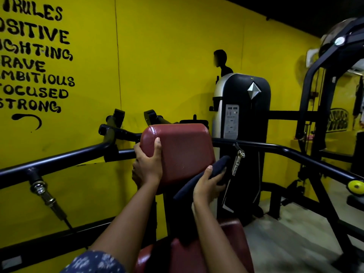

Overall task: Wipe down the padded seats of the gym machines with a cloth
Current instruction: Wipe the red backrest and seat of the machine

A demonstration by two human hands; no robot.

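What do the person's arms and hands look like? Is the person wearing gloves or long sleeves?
No gloves and no long sleeves. The left hand and the right hand are both bare, and so are the forearms. No rings, watch or bracelets show. At the bottom edge, by the left arm, there is a bit of dark blue cloth with a pale flowery print, probably the person's clothing.
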